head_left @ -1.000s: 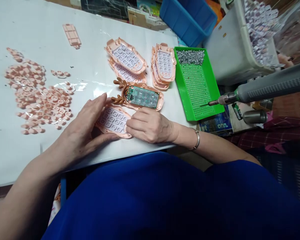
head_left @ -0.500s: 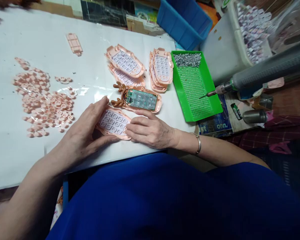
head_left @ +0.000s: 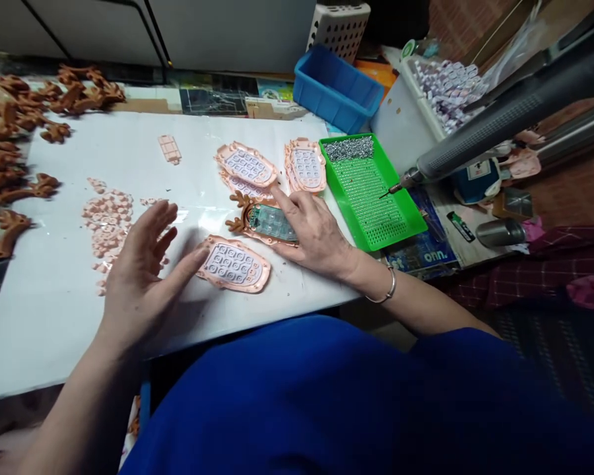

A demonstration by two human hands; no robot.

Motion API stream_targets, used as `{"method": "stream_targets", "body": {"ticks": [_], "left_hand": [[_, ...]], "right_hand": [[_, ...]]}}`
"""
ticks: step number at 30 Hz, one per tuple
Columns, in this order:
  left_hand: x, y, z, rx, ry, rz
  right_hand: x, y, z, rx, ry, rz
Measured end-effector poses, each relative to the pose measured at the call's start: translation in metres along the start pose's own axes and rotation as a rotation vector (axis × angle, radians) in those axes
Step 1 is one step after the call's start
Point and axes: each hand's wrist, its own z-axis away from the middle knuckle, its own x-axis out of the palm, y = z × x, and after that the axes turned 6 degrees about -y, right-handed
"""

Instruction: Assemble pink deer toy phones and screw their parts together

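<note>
The left hand (head_left: 141,267) hovers open, fingers spread, just above the white surface (head_left: 54,316), its thumb tip close to the left end of a pink keypad shell (head_left: 233,264) that lies flat and free, gripped by neither hand. The right hand (head_left: 314,231) rests palm down with fingers extended on the shell with the green circuit board (head_left: 267,221) and brown antlers, pressing it rather than pinching it; its index finger reaches toward the stacked pink shells (head_left: 247,166) behind. To the left lies a loose scatter of small pink buttons (head_left: 109,218), just beside the left hand's fingers. A green tray (head_left: 376,198) with a heap of screws (head_left: 349,148) sits right of the board, and a hanging electric screwdriver (head_left: 475,135) points its bit over the tray. A sweep of the open left hand could likely push buttons off their pile; a heavy press from the right hand might shift the unfastened board in its shell, and a raised right wrist could perhaps knock the screwdriver bit.
</note>
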Motion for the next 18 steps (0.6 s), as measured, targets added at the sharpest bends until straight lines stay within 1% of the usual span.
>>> {"method": "stream_targets", "body": {"ticks": [2, 4, 7, 9, 11, 12, 14, 16, 18], "left_hand": [[0.007, 0.010, -0.005, -0.039, 0.054, 0.110], [0.015, 0.020, -0.011, -0.119, 0.059, 0.254], [0.025, 0.029, -0.018, -0.216, 0.023, 0.416], [0.027, 0.032, -0.020, -0.237, 0.000, 0.431], [0.027, 0.033, -0.021, -0.251, -0.005, 0.422], [0.026, 0.034, -0.021, -0.254, -0.004, 0.422], [0.023, 0.036, -0.020, -0.245, -0.010, 0.430], [0.019, 0.038, -0.020, -0.202, -0.038, 0.415], [0.016, 0.041, -0.020, -0.126, -0.080, 0.368]], "right_hand": [[-0.006, -0.004, -0.005, -0.008, 0.078, -0.067], [-0.013, -0.010, -0.010, -0.025, 0.096, -0.139], [-0.022, -0.021, -0.014, -0.053, 0.044, -0.241], [-0.026, -0.026, -0.015, -0.049, -0.015, -0.346], [-0.030, -0.026, -0.016, 0.003, -0.115, -0.555], [-0.031, -0.024, -0.017, 0.059, -0.175, -0.711], [-0.034, -0.021, -0.020, 0.198, -0.315, -1.098], [-0.034, -0.020, -0.022, 0.303, -0.505, -1.498], [-0.032, -0.021, -0.025, 0.337, -0.707, -1.816]]}}
